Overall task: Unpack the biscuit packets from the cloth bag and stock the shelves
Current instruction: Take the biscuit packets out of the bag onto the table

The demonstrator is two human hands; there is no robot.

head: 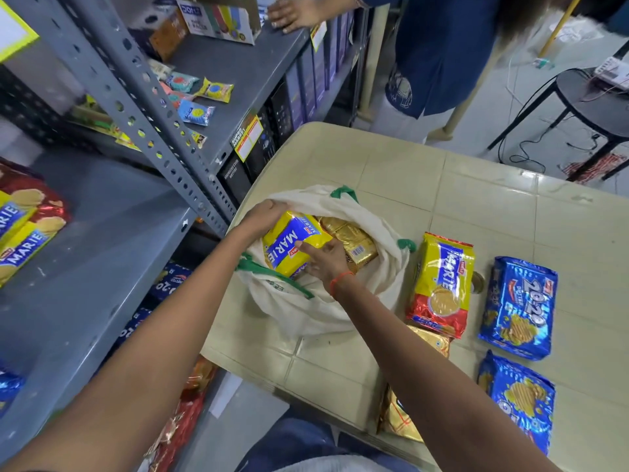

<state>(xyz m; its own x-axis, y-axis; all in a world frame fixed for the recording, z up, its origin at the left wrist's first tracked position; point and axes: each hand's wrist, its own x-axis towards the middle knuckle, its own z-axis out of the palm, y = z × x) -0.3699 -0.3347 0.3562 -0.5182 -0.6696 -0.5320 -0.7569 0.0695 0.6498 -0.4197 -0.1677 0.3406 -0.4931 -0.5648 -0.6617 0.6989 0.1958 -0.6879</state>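
Note:
A white cloth bag (360, 301) with green handles lies open on the beige table (476, 185). Inside it a yellow Marie biscuit packet (289, 240) is held by both hands: my left hand (262, 216) grips its far end at the bag's rim, and my right hand (323, 260) grips its near side. Gold packets (354, 240) lie deeper in the bag. On the table to the right lie another Marie packet (442, 284), two blue 20-20 packets (520, 308), and gold packets (432, 342). Marie packets (23, 233) sit on the grey shelf (102, 260) at left.
The grey metal rack's upright (143, 107) stands between shelf and table. Small snack packs (197, 110) lie on an upper shelf. Another person's hand (292, 11) rests on that shelf's far edge. A black stool (592, 103) with cables stands at the right.

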